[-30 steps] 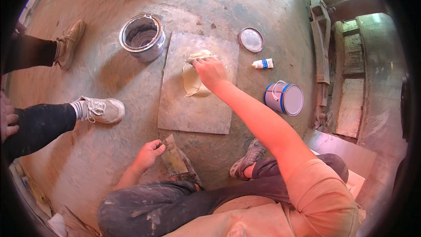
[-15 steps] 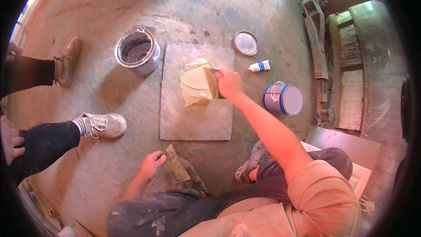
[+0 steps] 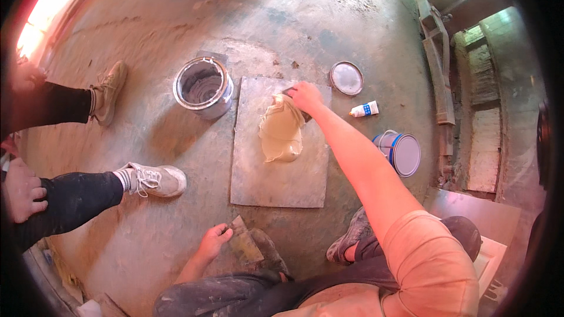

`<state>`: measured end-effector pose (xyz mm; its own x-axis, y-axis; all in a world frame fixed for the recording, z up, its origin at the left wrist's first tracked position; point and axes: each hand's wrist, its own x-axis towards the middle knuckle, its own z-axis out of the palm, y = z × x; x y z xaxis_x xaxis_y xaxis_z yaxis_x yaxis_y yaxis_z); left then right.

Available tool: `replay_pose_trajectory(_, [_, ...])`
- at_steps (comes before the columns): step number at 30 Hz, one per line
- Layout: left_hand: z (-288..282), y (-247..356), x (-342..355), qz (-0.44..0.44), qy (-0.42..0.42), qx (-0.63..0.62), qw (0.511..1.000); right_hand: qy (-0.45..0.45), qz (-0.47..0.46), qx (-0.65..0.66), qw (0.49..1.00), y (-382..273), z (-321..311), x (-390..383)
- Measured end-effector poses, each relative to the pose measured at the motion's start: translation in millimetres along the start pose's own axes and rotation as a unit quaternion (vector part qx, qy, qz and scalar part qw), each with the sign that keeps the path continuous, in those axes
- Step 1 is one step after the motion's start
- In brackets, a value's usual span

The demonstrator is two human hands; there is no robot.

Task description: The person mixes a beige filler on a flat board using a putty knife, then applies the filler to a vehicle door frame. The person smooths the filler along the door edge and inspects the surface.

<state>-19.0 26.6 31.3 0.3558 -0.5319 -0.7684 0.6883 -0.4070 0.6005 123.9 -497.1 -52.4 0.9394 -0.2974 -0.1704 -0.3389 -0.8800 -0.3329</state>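
Note:
A mound of cream-coloured putty (image 3: pixel 282 132) lies on a square grey board (image 3: pixel 276 191) on the floor ahead of me. My right hand (image 3: pixel 305 97) is closed around a putty knife (image 3: pixel 288 90), at the far right end of the mound. Its blade is mostly hidden by putty and my fingers. Putty drapes smoothly below it toward a rounded lump at the near end. By my left knee, my left hand (image 3: pixel 212 240) pinches the edge of a flat, putty-stained scraper (image 3: pixel 245 240), held apart from the board.
An open can (image 3: pixel 222 107) with grey residue inside stands left of the board. To the right lie a round lid (image 3: pixel 346 78), a small white-and-blue tube (image 3: pixel 364 109) and a closed can (image 3: pixel 405 155). Another person's shoes (image 3: pixel 161 181) are at the left.
My right hand has moved with the putty knife to the far end of the mound, and the putty's surface has changed shape. The whole view has shifted. My left hand still holds the scraper.

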Motion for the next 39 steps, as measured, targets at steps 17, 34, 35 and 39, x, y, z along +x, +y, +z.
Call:
replay_pose_trajectory(17, [6.1,8.3,2.2,0.019,-0.002,0.02,1.0,-0.197,-0.263,-0.077,0.941,-82.1,-47.1,-57.0])
replay_pose_trajectory(34, [5.8,12.4,8.1,0.008,-0.028,0.022,0.999,0.041,-0.244,-0.049,0.968,-87.6,-31.7,-147.6])
replay_pose_trajectory(35, [10.8,22.4,6.4,0.003,-0.027,0.043,0.999,0.053,-0.235,-0.067,0.968,-86.1,-29.8,-130.3])
replay_pose_trajectory(39, [16.2,23.7,7.8,0.011,-0.029,0.034,0.999,0.149,-0.25,-0.12,0.949,-76.8,11.1,-113.0])
